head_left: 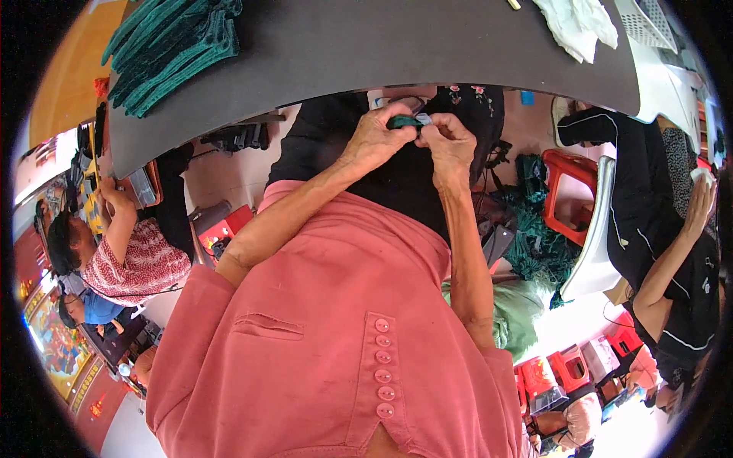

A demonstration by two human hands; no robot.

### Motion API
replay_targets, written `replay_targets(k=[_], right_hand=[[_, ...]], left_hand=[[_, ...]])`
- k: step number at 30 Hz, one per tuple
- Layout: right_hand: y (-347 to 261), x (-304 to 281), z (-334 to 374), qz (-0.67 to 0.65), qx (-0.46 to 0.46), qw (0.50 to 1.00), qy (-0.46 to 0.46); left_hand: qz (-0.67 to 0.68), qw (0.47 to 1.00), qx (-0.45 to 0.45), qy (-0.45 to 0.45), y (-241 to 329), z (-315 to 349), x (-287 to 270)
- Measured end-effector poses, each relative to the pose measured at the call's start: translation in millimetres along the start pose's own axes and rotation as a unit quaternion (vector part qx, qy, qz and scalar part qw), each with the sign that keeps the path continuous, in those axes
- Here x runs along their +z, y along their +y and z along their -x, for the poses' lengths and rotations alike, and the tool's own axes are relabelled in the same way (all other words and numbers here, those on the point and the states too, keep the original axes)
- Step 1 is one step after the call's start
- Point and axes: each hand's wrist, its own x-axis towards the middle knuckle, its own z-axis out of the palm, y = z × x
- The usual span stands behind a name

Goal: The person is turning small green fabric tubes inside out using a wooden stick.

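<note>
Pinching is done by both hands just above the black-clad lap (pixel 317 137): a small dark green piece (pixel 401 121) is gripped between the thumb and fingers of the left hand (pixel 376 140), while a pale bit (pixel 424 119) at its right end is nipped by the closed fingertips of the right hand (pixel 452 145). Whether the two are joined cannot be told. The piece is held near the body, off the surface (pixel 382 53), presumably so that fine fingerwork can be watched closely and both ends steadied. Farther off, long dark green velvety pieces (pixel 179 53) are stacked lengthwise on the surface's left part, probably kept neat for easy reach; a crumpled white cloth (pixel 579 29) is left toward the far right. Beside the lap on the right, a tangled green heap (pixel 538 229) is gathered on the floor near a red stool (pixel 569 195), perhaps out of the way.
</note>
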Motion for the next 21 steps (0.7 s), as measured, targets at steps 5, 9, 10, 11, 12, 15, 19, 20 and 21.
replay_targets(k=[5, 9, 10, 11, 12, 15, 19, 20, 21], right_hand=[[-2.4, 2.8, -1.0, -0.060, -0.013, 0.998, -0.017], [-3.4, -3.3, -8.1, -0.046, 0.053, 0.997, -0.032], [-4.1, -3.8, -8.7, -0.053, 0.070, 0.995, -0.042], [-4.3, -2.6, -8.7, -0.053, 0.069, 0.995, -0.041], [-6.5, 0.7, -6.9, -0.073, 0.096, 0.992, -0.035], [-2.2, -4.0, -10.1, -0.127, 0.139, 0.982, -0.034], [16.9, -9.1, -19.8, -0.126, 0.044, 0.989, -0.063], [15.3, -10.6, -15.6, -0.126, 0.045, 0.989, -0.064], [0.7, -8.4, -6.2, -0.093, 0.057, 0.991, -0.073]], left_hand=[[0.046, 0.995, -0.080, -0.030, -4.0, -2.9, -3.6], [0.167, 0.983, -0.073, 0.009, -15.7, -4.6, 1.9], [0.195, 0.977, -0.083, 0.030, -17.1, -4.8, 3.2], [0.223, 0.969, -0.093, 0.051, -18.5, -5.2, 4.0], [0.223, 0.969, -0.094, 0.051, -16.3, -4.6, 4.3], [0.198, 0.980, -0.028, 0.021, -10.9, -3.6, 0.3], [0.197, 0.971, -0.079, -0.111, 4.0, 1.8, 3.8], [0.165, 0.971, -0.109, -0.133, 13.3, 4.5, 7.9], [0.243, 0.954, -0.118, -0.133, 21.4, 5.1, 9.6]])
